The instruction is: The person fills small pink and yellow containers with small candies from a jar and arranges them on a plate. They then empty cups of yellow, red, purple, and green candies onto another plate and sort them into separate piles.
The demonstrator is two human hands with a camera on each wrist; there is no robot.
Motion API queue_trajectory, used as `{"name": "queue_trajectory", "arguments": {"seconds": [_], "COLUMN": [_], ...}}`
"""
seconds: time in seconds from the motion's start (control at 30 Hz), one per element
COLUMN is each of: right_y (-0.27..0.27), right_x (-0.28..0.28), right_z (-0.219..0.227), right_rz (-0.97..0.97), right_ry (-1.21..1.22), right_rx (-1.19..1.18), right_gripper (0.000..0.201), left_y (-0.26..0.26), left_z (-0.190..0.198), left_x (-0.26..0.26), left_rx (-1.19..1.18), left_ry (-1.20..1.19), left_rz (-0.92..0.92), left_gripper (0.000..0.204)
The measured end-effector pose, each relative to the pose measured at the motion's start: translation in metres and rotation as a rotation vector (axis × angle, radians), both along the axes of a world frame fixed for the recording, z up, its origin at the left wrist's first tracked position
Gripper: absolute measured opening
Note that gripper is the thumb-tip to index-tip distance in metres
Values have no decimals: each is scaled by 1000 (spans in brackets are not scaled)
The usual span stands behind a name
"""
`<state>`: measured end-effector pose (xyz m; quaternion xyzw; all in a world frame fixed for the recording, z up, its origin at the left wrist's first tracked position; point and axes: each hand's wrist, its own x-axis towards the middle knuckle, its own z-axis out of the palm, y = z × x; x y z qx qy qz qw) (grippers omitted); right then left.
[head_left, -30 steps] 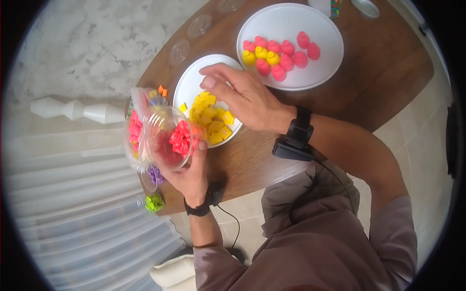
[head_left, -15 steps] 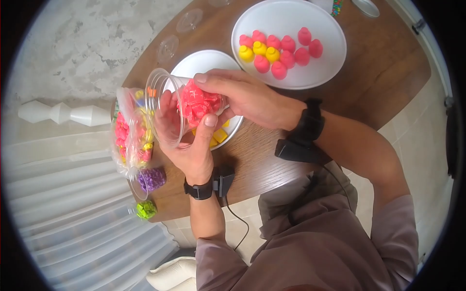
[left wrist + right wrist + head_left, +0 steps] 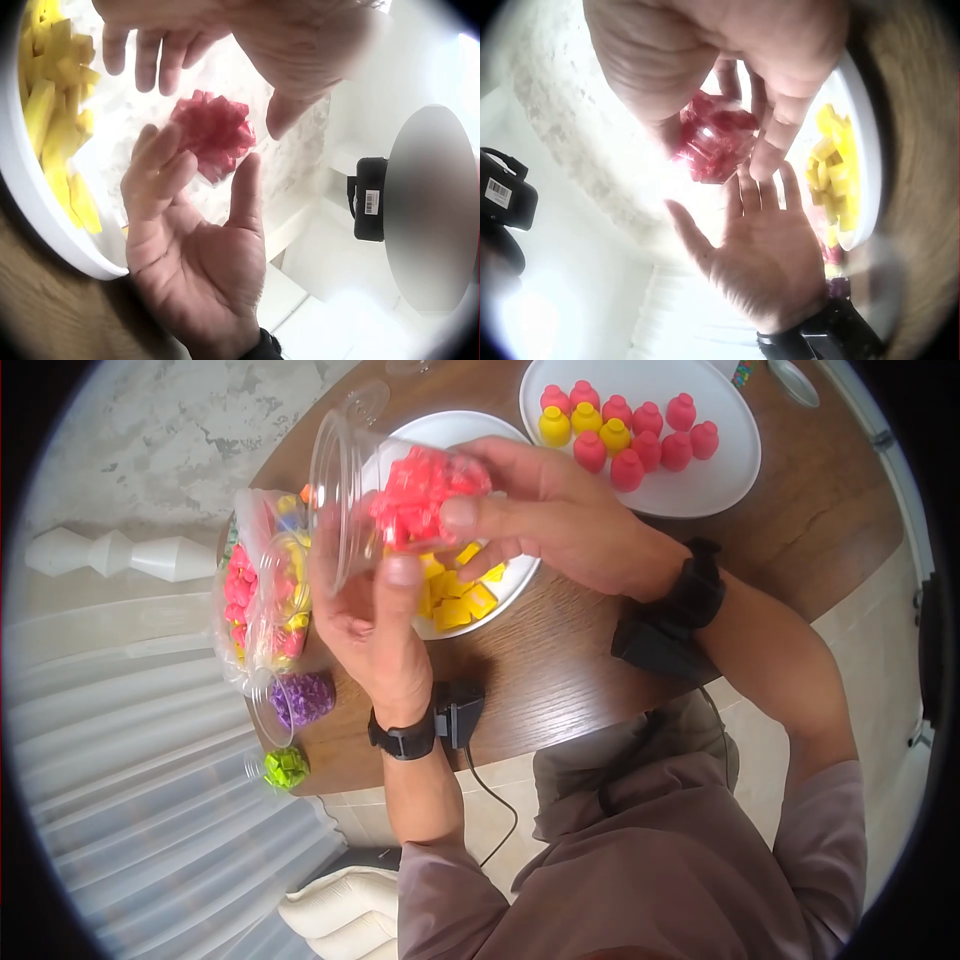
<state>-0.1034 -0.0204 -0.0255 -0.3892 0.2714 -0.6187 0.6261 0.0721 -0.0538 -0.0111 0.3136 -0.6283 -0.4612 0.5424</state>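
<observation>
A clear plastic cup point(image 3: 347, 510) lies tilted on its side in the air, mouth to the left, with crinkled red pieces point(image 3: 420, 492) packed at its base end. The left hand point(image 3: 378, 645) holds it from below, thumb at the near side and fingers behind the wall. Around the base end, the right hand point(image 3: 585, 525) grips with thumb and fingers. In the left wrist view the left hand's point(image 3: 202, 262) fingers bend beside the red pieces point(image 3: 214, 133). The right wrist view shows the right hand point(image 3: 727, 56) curled over the red pieces point(image 3: 714, 139).
Beneath the cup, a white plate point(image 3: 515, 585) holds yellow pieces point(image 3: 455, 600). Pink and yellow pots point(image 3: 628, 470) stand on a larger white plate point(image 3: 735, 485). At the table's left edge are a filled plastic bag point(image 3: 240, 595), purple pieces point(image 3: 303, 700) and green pieces point(image 3: 286, 768).
Both hands have raised the cup up the head view. The right hand, free of the cup a second ago, took hold of its base end and remains there.
</observation>
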Motion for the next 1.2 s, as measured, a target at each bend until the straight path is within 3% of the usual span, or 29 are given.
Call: {"name": "queue_trajectory", "arguments": {"seconds": [0.13,0.27,0.33,0.47,0.53,0.83,1.1,1.2], "right_y": [-3,-7,-7,-6,-6,-6,-5,-7], "right_x": [-2,-5,-6,-5,-3,-2,-2,-3], "right_z": [0,-2,-7,-9,-9,-15,-11,-13], "right_rz": [-136,-247,-263,-297,-312,-336,-376,-405], "right_ry": [-46,3,60,102,112,190,237,243], "right_rx": [8,-22,-14,-10,-8,-10,-9,-53], "right_gripper": [58,69,70,73,74,71,65,73], "left_y": [-17,-25,-28,-31,-32,-30,-26,-32], "left_z": [-3,2,1,-8,-10,-7,-3,-9], "left_x": [12,16,17,20,20,16,15,20], "left_rx": [-38,19,41,80,1,46,59,27], "left_ry": [160,159,4,-61,-297,-637,-640,-580], "left_rz": [83,204,338,252,271,244,310,347], "left_gripper": [67,57,60,67,70,85,86,86]}}
